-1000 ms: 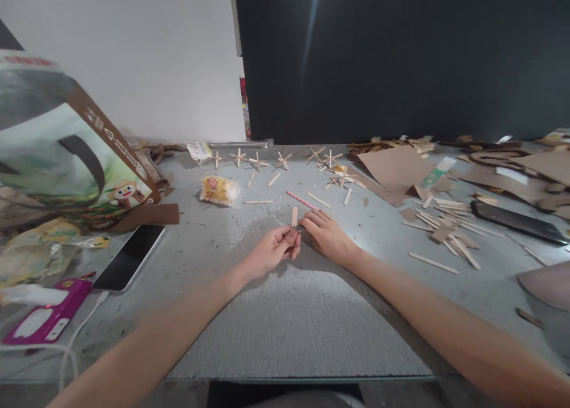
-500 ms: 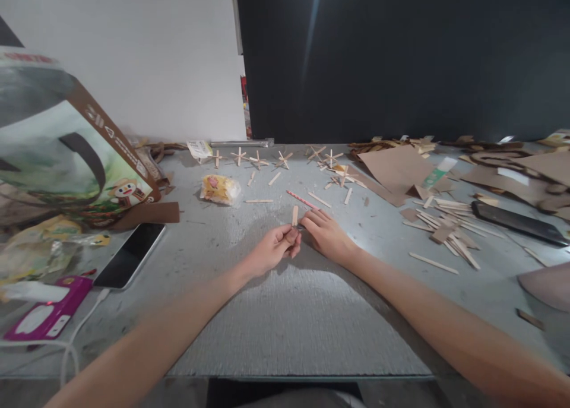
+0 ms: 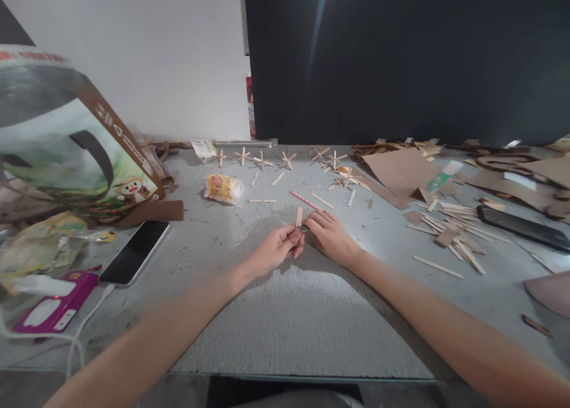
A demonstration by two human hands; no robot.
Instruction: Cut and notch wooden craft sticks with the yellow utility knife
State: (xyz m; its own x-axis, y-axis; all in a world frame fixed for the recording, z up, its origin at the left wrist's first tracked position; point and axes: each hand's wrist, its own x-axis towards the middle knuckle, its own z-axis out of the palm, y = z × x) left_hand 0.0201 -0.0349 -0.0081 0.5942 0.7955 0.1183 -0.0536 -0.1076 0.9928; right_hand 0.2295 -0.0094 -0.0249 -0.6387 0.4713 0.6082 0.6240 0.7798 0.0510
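Note:
My left hand [image 3: 285,243] is closed around the lower end of a wooden craft stick [image 3: 299,216], which points up and away from me. Beside it, almost touching, my right hand [image 3: 330,233] rests with curled fingers against the stick's base. A small dark thing shows between the two hands, too small to name. Just beyond my right fingers lies a red-and-white striped straw [image 3: 303,199], with a loose stick [image 3: 323,201] to its right. Farther back stand several crossed-stick pieces [image 3: 287,160], and short cut sticks [image 3: 278,179] lie in front of them.
On the left are a large printed bag [image 3: 89,152], a phone [image 3: 134,252], a purple power bank [image 3: 57,301] with a white cable and a yellow packet [image 3: 224,189]. To the right lie a stick pile [image 3: 458,230], cardboard pieces [image 3: 401,170] and a black elongated object [image 3: 523,227].
The whole view has shifted slightly, so things appear a little farther right. Both hands keep nearly the same pose around the craft stick.

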